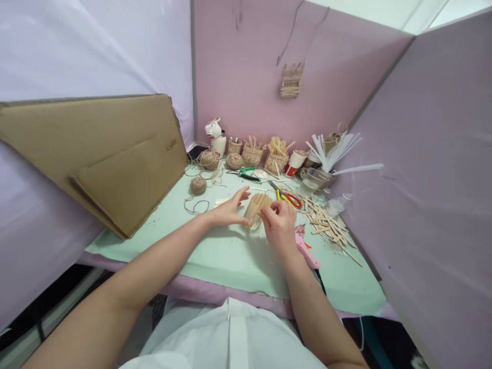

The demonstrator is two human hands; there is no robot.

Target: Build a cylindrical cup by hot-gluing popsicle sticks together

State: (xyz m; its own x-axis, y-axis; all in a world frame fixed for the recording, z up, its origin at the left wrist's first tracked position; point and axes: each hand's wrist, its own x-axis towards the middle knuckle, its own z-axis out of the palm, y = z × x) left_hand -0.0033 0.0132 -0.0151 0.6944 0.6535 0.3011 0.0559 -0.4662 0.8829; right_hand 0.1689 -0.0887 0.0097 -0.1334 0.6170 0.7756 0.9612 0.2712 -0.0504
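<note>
A clear cup with flat craft sticks standing round its wall, the craft-stick cup (pixel 254 209), is tilted above the table's front middle. My left hand (pixel 230 209) curves round its left side with fingers spread; the thumb reaches its lower edge. On the right side, my right hand (pixel 280 225) has its fingertips pinched together against a craft stick at the cup's wall. The fingers partly hide that stick. A pink glue gun (pixel 307 251) lies beside my right wrist, partly behind the forearm.
Loose craft sticks (pixel 326 223) are heaped at the right. Red-and-yellow-handled pliers (pixel 286 196) and green-handled cutters (pixel 249 176) lie behind the cup. Twine balls (pixel 198 185) sit at left; a tub of white glue sticks (pixel 313 179) stands back right. Cardboard (pixel 130 169) leans at left.
</note>
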